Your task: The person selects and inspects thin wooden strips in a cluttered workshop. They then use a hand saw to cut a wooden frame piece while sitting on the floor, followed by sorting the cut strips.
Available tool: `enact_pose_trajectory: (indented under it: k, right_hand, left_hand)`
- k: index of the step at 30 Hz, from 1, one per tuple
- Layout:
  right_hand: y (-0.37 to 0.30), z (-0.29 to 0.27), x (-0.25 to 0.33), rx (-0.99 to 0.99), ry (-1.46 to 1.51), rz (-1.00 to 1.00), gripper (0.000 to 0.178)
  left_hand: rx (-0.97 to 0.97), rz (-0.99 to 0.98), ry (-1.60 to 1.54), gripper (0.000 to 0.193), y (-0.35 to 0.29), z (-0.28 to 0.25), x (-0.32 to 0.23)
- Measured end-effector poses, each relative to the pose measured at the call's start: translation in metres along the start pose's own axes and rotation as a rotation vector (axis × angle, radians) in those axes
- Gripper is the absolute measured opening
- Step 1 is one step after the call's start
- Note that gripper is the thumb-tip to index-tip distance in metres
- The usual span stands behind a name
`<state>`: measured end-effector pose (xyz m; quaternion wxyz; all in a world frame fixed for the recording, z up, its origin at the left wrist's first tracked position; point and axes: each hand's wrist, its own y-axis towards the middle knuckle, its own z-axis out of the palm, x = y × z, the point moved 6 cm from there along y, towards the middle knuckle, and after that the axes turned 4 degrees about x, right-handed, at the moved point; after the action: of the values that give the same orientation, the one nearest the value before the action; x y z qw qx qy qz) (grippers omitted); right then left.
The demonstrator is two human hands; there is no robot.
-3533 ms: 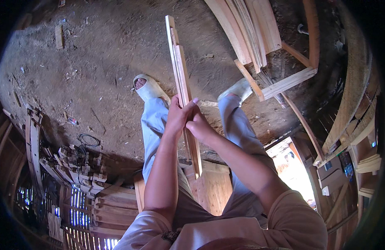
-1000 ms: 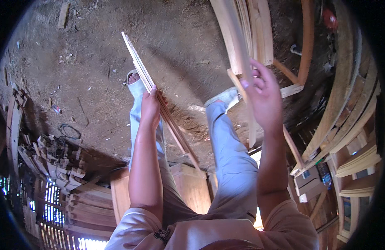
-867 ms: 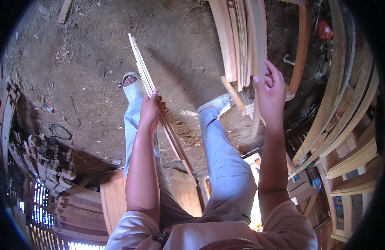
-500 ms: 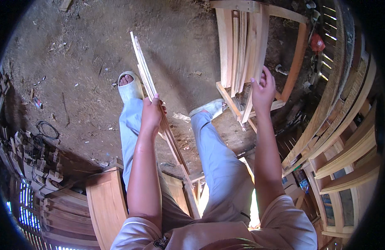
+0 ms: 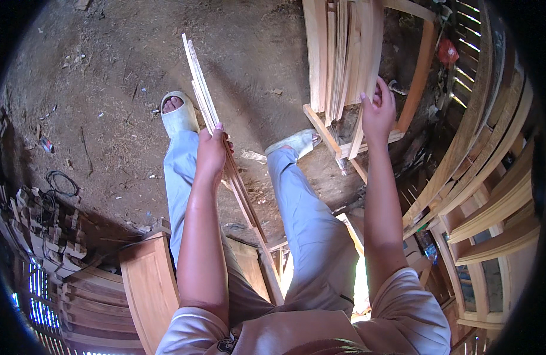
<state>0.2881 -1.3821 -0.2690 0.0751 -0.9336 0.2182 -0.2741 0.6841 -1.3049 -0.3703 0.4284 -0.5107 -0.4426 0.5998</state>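
My left hand (image 5: pixel 211 155) is closed around a bundle of long, thin wooden strips (image 5: pixel 205 97). The strips slant from beyond my left foot down to a spot between my legs. Over on the right, my right hand (image 5: pixel 378 115) is at the near end of a stack of pale wooden boards (image 5: pixel 360 59). Its thumb and fingers are apart and lightly bent beside the rightmost board; whether they press on it is hard to see. The boards lie lengthwise on a low wooden frame (image 5: pixel 415 89), their near ends uneven.
Bare earth floor (image 5: pixel 119 77) spreads ahead, scattered with scraps. Wood offcuts (image 5: pixel 45 236) are piled at left, near a dark cable coil (image 5: pixel 63 183). A wooden panel (image 5: pixel 147 266) stands by my left leg. Curved-looking long timbers (image 5: pixel 462 171) and window-like frames (image 5: pixel 479 278) line the right side.
The view has shifted slightly, so the floor and boards sit a little higher. Both hands keep nearly the same places, the left still gripping the strips.
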Motion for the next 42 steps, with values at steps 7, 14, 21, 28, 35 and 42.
enact_pose_trajectory:
  k: [7,14,21,28,35,42]
  right_hand:
    - [0.004,0.000,-0.003,0.005,0.055,0.028,0.053]
    - [0.010,0.000,-0.014,0.035,-0.032,0.024,0.052]
    - [0.016,-0.005,-0.015,0.102,0.037,0.099,0.056]
    - [0.019,-0.005,-0.019,0.076,-0.040,0.053,0.056]
    - [0.018,-0.003,-0.024,0.084,-0.035,0.120,0.056]
    - [0.011,-0.007,-0.011,0.067,-0.104,0.112,0.060]
  left_hand:
    - [0.009,-0.004,0.008,0.028,0.001,-0.003,0.002]
    - [0.034,0.005,0.013,0.027,0.007,-0.006,0.014]
    - [0.047,0.004,0.035,0.028,0.001,0.000,0.008]
    - [0.036,0.001,0.046,0.028,0.000,0.001,0.009]
    - [0.033,0.031,0.053,0.027,0.004,-0.001,0.016]
    - [0.038,0.041,0.047,0.026,0.000,0.004,0.010]
